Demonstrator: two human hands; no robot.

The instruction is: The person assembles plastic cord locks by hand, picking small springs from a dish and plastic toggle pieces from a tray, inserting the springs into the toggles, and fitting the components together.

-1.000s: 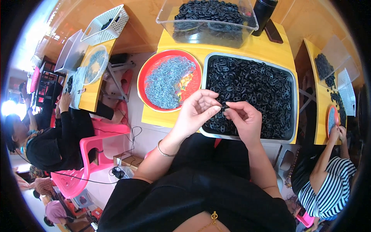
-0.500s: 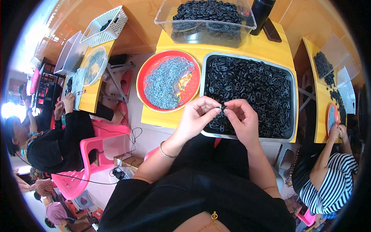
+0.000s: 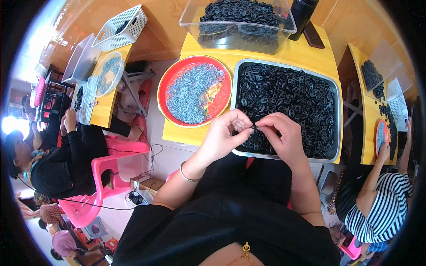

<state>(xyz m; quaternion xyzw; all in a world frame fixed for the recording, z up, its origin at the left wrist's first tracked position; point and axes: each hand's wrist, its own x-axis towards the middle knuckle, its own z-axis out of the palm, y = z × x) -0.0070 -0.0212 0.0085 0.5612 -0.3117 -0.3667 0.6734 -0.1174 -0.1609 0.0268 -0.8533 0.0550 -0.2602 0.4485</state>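
My left hand and my right hand meet fingertip to fingertip over the near left part of a metal tray. Each pinches with thumb and forefinger. A tiny dark piece shows at the right fingertips; whatever the left ones grip is mostly covered. Small black oval pieces with two holes fill the tray. To its left stands a red round tray heaped with small silvery metal pieces.
Behind the trays is a clear plastic bin of more black pieces, beside a black cylinder and a dark flat case. People sit at side tables, one near a pink chair, another in a striped top.
The silvery bit that showed between my fingertips is out of sight. My right hand has shifted slightly right, its fingers bent differently. The co-worker at right has parted their hands.
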